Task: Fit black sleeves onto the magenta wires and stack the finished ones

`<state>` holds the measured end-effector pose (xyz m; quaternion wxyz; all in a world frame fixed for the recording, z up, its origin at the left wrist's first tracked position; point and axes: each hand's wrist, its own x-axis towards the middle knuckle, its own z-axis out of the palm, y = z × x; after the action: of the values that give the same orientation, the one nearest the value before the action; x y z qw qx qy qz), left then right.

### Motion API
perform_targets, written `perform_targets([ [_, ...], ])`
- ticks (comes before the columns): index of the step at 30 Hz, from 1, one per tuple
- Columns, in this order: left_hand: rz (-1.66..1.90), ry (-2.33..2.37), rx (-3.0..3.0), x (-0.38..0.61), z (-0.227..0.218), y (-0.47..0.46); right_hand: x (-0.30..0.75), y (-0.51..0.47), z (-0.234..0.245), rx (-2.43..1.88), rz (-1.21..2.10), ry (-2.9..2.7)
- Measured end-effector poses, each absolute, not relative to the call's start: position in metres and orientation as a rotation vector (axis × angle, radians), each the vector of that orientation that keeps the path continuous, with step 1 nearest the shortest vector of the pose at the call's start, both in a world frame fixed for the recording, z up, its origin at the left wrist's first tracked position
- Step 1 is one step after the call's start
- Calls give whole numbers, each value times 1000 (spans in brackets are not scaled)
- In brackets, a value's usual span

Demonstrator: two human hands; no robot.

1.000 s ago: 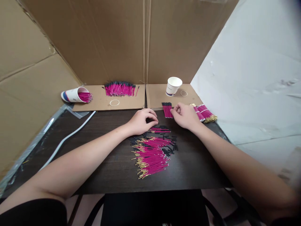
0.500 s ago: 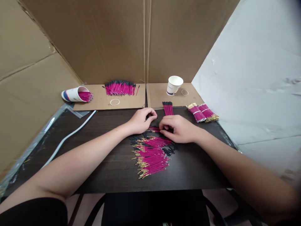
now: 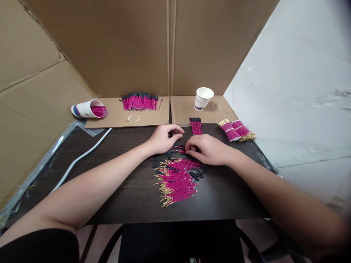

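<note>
No writing could be read: the upright cup (image 3: 203,98) bore a small blue mark and the tipped cup (image 3: 86,109) a blue and red band, both too small to make out. The upright cup stood on the cardboard (image 3: 153,117) at the back, its inside hidden. The tipped cup lay on its side at the left, mouth to the right, with pink wires (image 3: 99,110) showing in it.

The wire pile (image 3: 177,179), pink with gold ends, lay mid-tabletop (image 3: 123,190), mixed with loose black sleeves (image 3: 197,176). The right hand (image 3: 208,149) rested palm down at the pile's far edge, its fingers (image 3: 192,148) curled onto a few wires; whether they gripped one could not be told. The left hand (image 3: 164,138) lay just beside it, fingers (image 3: 175,128) loosely bent, thumb near forefinger, anything pinched hidden.

A small black-tipped bunch (image 3: 195,126) lay just beyond the hands. Two tied bundles (image 3: 236,130) lay to the right. A row of wires (image 3: 139,102) and a rubber band (image 3: 133,118) lay on the cardboard.
</note>
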<state>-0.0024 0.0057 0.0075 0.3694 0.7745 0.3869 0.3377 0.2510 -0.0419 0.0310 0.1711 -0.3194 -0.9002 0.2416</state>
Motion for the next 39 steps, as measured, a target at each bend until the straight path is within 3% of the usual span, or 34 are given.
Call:
perform_targets([
  [6,845,1001,2042,-4,8,6,247,-50,39,-944,589,-2671],
  [14,830,1020,2047,-3,7,7,240,-62,41,-954,104,-2864],
  [39,842,988,2033,-3,10,5,233,-70,43,-880,-165,-2947],
])
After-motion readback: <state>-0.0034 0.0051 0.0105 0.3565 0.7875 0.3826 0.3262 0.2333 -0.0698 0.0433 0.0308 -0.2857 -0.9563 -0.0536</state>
